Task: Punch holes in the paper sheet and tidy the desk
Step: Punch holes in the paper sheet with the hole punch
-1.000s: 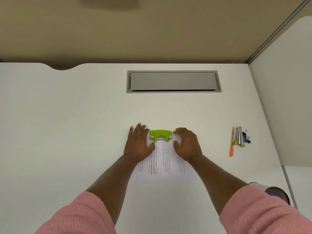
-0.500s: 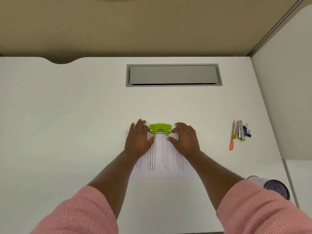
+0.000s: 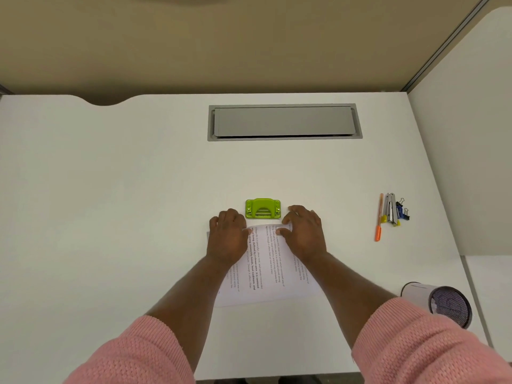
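Observation:
A lime-green hole punch [image 3: 263, 208] sits on the white desk [image 3: 110, 217], just beyond the printed paper sheet [image 3: 266, 270]. The sheet lies flat and slightly skewed, and its far edge is a small gap short of the punch. My left hand [image 3: 227, 239] grips the sheet's far left corner with the thumb on top. At the far right corner my right hand [image 3: 303, 234] pinches the sheet the same way. Both hands flank the punch without touching it.
An orange pen [image 3: 379, 217], a metal stapler [image 3: 390, 209] and binder clips [image 3: 403, 210] lie together at the right. A mesh pen cup [image 3: 440, 303] lies on its side at the near right. A grey cable hatch [image 3: 284, 122] sits at the back; partition walls stand behind and to the right.
The sheet's far edge was inside the punch; both hands have drawn it back toward me, so it now lies free of the punch and slightly turned.

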A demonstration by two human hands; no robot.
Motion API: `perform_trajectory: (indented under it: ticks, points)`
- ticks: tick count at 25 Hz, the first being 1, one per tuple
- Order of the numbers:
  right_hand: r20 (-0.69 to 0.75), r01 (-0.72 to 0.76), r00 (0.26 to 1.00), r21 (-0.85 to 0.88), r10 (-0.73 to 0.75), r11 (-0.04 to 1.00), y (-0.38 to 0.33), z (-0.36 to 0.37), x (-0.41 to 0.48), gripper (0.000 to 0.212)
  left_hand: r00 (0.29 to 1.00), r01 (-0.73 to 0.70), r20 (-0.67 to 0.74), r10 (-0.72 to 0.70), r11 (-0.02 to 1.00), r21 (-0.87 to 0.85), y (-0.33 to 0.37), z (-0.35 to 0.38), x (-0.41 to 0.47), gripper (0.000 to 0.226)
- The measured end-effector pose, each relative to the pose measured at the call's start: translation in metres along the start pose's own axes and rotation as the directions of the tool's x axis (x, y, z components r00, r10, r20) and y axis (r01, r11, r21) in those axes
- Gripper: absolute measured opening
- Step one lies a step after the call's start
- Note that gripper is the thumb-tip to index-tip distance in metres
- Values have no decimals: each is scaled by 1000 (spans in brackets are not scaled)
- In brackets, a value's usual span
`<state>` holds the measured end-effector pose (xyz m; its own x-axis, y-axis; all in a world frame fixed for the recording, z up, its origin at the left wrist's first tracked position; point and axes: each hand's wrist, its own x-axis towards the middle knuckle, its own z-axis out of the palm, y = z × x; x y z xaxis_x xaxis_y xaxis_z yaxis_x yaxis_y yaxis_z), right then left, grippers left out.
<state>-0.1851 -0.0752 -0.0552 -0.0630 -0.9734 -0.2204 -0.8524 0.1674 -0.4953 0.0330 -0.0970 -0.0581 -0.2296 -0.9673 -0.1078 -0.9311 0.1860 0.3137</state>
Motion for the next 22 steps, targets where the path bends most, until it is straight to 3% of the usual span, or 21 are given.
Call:
perform_trajectory:
  ticks: [7, 14, 17, 22]
  points:
    - [-24, -6, 1000, 13, 6, 1000, 1, 6, -15, 22, 996, 21, 90, -15, 997, -74, 5, 4, -14, 8]
    - [-146, -116, 981, 105, 131, 988, 15, -1, -41, 48, 970, 209, 183, -162, 938, -276, 3, -7, -17, 22]
    - [-134, -232, 956, 204, 262, 951, 22, -3, -58, 61, 951, 289, 214, -223, 887, -361, -3, -10, -21, 25]
    - [-162, -338, 900, 324, 404, 883, 32, -3, -79, 58, 903, 425, 206, -376, 717, -553, -16, -11, -30, 16]
